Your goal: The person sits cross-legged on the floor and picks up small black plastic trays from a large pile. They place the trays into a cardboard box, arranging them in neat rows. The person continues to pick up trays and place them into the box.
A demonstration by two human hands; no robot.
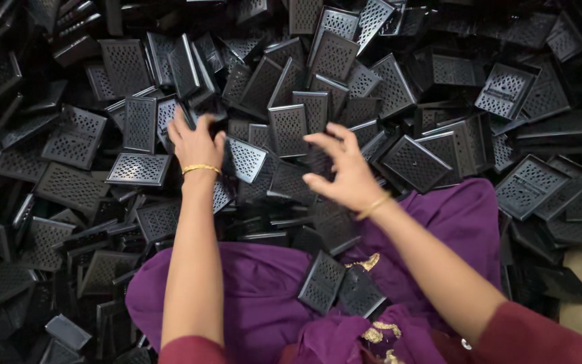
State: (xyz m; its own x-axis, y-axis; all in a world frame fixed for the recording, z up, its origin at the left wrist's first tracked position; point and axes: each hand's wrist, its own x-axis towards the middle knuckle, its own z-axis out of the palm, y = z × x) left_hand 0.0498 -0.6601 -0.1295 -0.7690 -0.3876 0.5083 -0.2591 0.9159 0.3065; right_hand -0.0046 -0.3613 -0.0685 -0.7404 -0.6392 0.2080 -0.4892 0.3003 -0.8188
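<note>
Amid the heap of black perforated plastic trays (287, 128), the left hand (195, 143) curls onto one tray's edge; the right hand (345, 172) hovers, fingers spread, empty. Best lift one tray cleanly, avoiding slides.

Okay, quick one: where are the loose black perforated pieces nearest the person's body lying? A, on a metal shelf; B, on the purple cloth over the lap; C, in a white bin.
B: two black perforated pieces lie on the purple cloth, apart from both hands.
</note>
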